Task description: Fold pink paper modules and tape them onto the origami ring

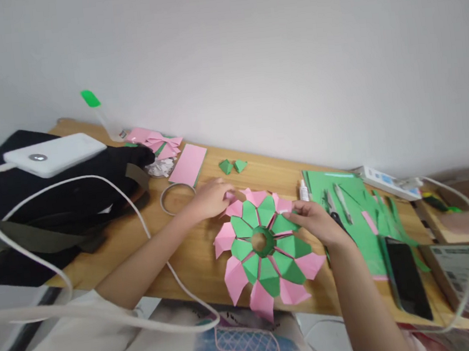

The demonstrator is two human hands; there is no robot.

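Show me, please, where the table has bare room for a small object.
Bare wood lies between the green pieces and the white bottle, behind the flower; another patch lies between the left forearm and the flower. The right side is crowded: scissors, scraps, phone.

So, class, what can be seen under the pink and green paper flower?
Through the open centre of the paper flower, the wooden table shows. Whatever else may lie underneath is covered by its petals.

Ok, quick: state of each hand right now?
Left hand: at the upper left edge of the paper flower; grip cannot be told.
Right hand: closed, pinching the paper flower's upper right edge.
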